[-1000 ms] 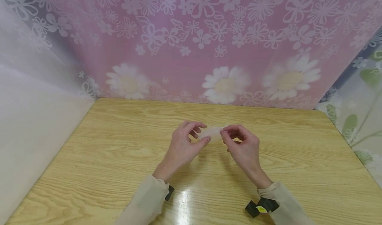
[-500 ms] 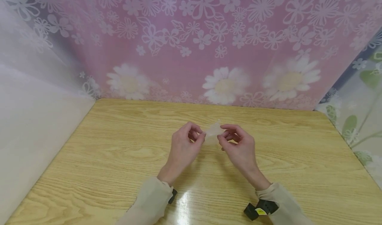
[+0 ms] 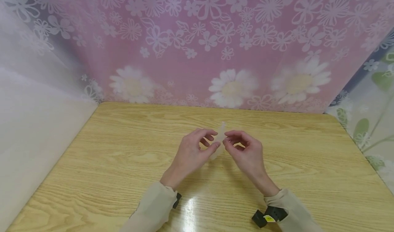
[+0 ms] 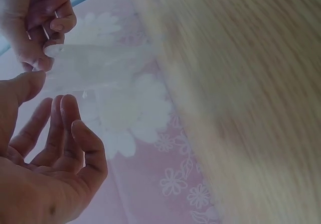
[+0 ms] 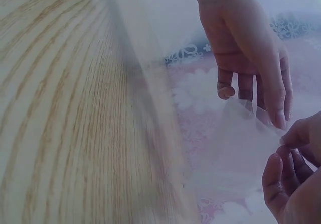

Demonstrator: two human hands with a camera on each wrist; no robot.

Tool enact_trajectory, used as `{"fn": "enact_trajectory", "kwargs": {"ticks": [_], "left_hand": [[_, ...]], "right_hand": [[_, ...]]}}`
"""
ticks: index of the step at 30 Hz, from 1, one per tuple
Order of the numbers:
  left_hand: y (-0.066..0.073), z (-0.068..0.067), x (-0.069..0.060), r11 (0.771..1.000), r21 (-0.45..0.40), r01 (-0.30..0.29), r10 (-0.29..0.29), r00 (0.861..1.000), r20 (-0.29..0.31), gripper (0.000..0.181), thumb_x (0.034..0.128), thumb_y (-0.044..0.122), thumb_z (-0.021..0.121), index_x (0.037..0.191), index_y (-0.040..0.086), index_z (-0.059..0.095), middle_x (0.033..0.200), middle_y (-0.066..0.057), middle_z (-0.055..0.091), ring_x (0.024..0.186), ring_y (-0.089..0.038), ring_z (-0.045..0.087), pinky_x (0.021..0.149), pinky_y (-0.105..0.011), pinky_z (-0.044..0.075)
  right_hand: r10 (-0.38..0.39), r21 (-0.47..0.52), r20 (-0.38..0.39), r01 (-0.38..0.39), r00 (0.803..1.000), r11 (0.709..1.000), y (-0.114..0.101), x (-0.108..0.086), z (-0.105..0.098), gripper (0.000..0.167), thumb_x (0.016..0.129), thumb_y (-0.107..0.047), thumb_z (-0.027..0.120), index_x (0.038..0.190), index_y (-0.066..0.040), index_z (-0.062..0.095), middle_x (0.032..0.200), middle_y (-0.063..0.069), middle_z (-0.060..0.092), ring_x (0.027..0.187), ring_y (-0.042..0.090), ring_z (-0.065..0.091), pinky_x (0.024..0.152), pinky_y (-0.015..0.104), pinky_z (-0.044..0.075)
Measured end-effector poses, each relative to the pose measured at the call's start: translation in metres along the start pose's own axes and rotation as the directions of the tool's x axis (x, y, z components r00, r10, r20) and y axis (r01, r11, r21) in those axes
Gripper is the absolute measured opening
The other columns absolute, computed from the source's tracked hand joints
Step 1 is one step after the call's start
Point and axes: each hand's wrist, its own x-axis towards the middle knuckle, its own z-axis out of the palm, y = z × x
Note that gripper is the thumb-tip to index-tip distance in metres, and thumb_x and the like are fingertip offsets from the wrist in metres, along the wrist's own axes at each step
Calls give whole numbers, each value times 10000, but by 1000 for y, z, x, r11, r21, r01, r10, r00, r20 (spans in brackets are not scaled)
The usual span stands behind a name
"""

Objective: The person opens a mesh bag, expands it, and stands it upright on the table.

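Observation:
A thin, see-through whitish sheet of film (image 3: 221, 131) is held above the table between both hands; whether it is a flat piece or a small bag I cannot tell. The right hand (image 3: 247, 153) pinches one edge of it between thumb and fingertips. Beside it the left hand (image 3: 192, 153) has its thumb and fingers apart, with the thumb at the film. In the left wrist view the film (image 4: 100, 66) stretches away from the pinching fingertips. The right wrist view has the film (image 5: 235, 148) hanging below the left hand's fingers (image 5: 275, 98), some of them behind it.
Underneath is a wood-grain table (image 3: 123, 163). A pink flowered curtain (image 3: 184, 64) hangs along its back edge, with a pale sheet (image 3: 40, 98) on the left and a leafy curtain (image 3: 369, 122) on the right. Each wrist carries a black strapped device (image 3: 272, 214).
The film has turned from lying crosswise to standing more lengthwise between the hands. The left thumb and fingers came together on it, then parted again. The right hand has moved slightly left.

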Motion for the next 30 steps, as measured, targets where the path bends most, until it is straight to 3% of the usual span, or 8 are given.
{"fn": "enact_trajectory", "kwargs": {"ticks": [4, 9, 16, 20, 26, 30], "left_hand": [[-1, 1, 0, 999, 40, -31, 30, 999, 12, 232, 958, 208, 731, 1180, 142, 725, 1019, -14, 763, 869, -113, 722, 704, -239, 550], [-4, 2, 0, 996, 49, -71, 72, 997, -18, 104, 952, 103, 695, 1044, 125, 738, 918, 0, 742, 813, -114, 707, 680, -231, 548], [-6, 5, 0, 998, -47, -29, 25, 996, -83, 73, 941, 68, 701, 937, 141, 698, 840, 22, 673, 757, -68, 653, 637, -191, 542], [-7, 6, 0, 997, -75, -18, 9, 994, -111, 108, 910, 30, 721, 907, 128, 674, 803, 17, 645, 730, -66, 617, 632, -193, 550], [-9, 6, -1, 999, -42, -15, 8, 987, -160, 158, 868, -35, 714, 872, 107, 644, 795, -8, 611, 711, -88, 584, 622, -189, 544], [-9, 5, -1, 999, 29, -13, 19, 983, -184, 160, 848, -44, 695, 893, 100, 643, 825, -26, 596, 726, -117, 603, 625, -183, 525]], "right_hand": [[-8, -14, 21, 9, 1000, 1000, 0, -1, 1, 120, 891, -29, 767, 1008, -57, 770, 887, 95, 733, 747, 33, 652, 595, 168, 510], [-7, -35, 24, 8, 1000, 999, 2, -1, 1, 120, 887, -18, 766, 1003, -53, 770, 900, 108, 739, 754, 25, 652, 581, 163, 503], [34, -135, 54, -26, 998, 991, 2, -3, 0, 160, 896, -135, 797, 1045, -90, 763, 909, 79, 732, 770, 56, 660, 611, 193, 542], [61, -129, 80, -50, 995, 990, 3, -4, 1, 114, 915, -122, 774, 1016, -73, 762, 863, 115, 731, 714, 69, 661, 602, 218, 574], [64, -101, 21, -62, 998, 993, 2, -3, 2, 44, 908, -64, 762, 945, -43, 753, 789, 139, 716, 631, 103, 654, 538, 246, 578], [58, -97, -19, -59, 998, 993, 3, -1, 1, 51, 886, -34, 770, 927, -20, 744, 763, 136, 703, 614, 94, 646, 516, 246, 570]]}}
